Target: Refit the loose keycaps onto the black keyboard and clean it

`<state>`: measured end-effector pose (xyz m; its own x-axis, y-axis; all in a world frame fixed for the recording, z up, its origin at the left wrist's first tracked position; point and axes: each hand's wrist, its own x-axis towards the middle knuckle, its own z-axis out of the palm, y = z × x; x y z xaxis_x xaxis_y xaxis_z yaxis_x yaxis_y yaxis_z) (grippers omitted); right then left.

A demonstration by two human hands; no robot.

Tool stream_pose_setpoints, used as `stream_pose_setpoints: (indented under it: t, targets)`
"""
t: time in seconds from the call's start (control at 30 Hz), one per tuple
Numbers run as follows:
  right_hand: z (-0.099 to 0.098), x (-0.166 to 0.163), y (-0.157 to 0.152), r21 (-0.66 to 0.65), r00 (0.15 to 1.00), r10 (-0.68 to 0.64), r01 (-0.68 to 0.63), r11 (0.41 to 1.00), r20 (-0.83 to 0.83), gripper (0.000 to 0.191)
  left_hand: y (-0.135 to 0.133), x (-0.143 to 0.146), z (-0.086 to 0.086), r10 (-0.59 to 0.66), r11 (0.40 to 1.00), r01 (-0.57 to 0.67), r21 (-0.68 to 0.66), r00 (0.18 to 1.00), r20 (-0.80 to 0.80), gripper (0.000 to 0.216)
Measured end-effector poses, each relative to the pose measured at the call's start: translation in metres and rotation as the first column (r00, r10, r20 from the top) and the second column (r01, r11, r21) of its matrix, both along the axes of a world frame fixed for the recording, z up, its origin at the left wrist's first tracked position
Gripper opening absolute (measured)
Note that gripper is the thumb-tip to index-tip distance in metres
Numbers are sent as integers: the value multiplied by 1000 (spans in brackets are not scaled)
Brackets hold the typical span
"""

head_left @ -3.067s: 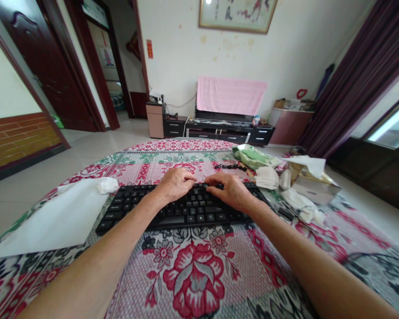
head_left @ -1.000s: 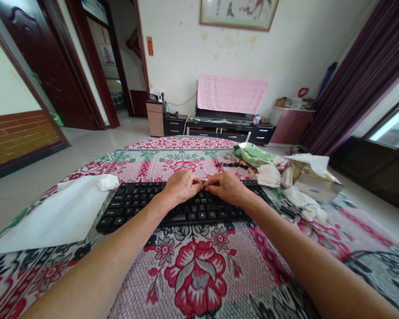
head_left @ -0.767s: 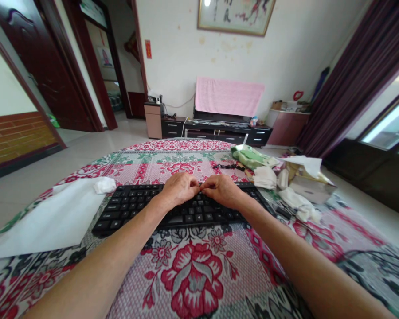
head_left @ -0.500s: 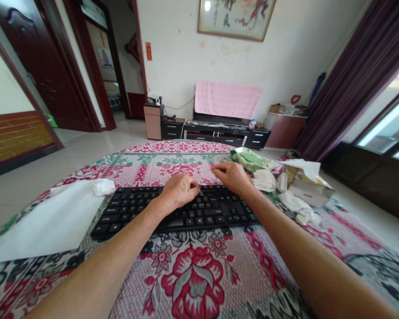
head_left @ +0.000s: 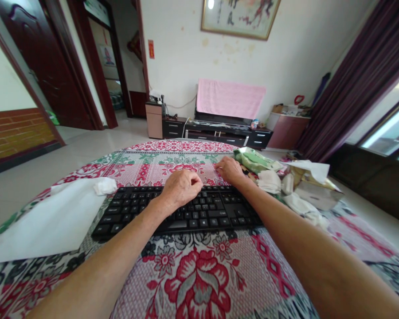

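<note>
A black keyboard [head_left: 216, 212] lies lengthwise across the flowered tablecloth [head_left: 199, 283] in front of me. My left hand [head_left: 181, 188] is over its middle, closed, with thumb and fingertips pinched together. Whatever that pinch holds, if anything, is too small or hidden to make out. Just past the keyboard's back edge, my right hand [head_left: 230, 170] is low over the cloth, its fingers bent down and drawn together. The back of that hand hides what its fingertips hold, if anything. My forearms cover parts of the keyboard.
Left of the keyboard lies a white sheet [head_left: 49, 221] with a crumpled white wad [head_left: 105, 186] on its corner. To the right are a green packet [head_left: 256, 159], crumpled white tissues [head_left: 269, 181] and a tissue box [head_left: 314, 188]. A low TV cabinet [head_left: 216, 130] stands beyond the table.
My left hand has lifted slightly off the keys, its fingertips turned upward. My right hand has tipped its fingers down toward the cloth beyond the keyboard. The view has shifted slightly.
</note>
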<state>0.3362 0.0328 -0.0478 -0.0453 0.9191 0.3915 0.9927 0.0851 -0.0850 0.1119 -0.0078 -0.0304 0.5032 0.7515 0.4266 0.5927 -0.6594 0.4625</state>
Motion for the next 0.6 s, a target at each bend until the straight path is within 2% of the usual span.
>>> stream_pose_setpoints:
  t: [0.13, 0.23, 0.33, 0.43, 0.5, 0.6]
  targets:
    - [7, -6, -19, 134, 962, 203, -181, 974, -180, 19, 0, 1, 1, 8, 1000, -8, 17, 1000, 1, 17]
    - [16, -16, -44, 145, 877, 279, -241, 960, -392, 20, -2, 3, 3, -3, 1000, 3, 23, 1000, 8, 18]
    - [23, -27, -68, 57, 715, 260, -294, 954, -649, 24, -5, 5, 6, -31, 999, 32, -5, 999, 8, 19]
    - [24, -32, -80, 7, 585, 209, -328, 945, -784, 23, -7, 6, 6, -62, 998, 62, -16, 998, 1, 19]
    - [22, -31, -83, -11, 565, 197, -343, 939, -802, 21, -6, 7, 4, -69, 997, 69, -21, 998, 2, 19]
    - [18, -27, -84, -64, 594, 189, -378, 924, -782, 19, -4, 7, 0, -71, 997, 71, -33, 997, 1, 19]
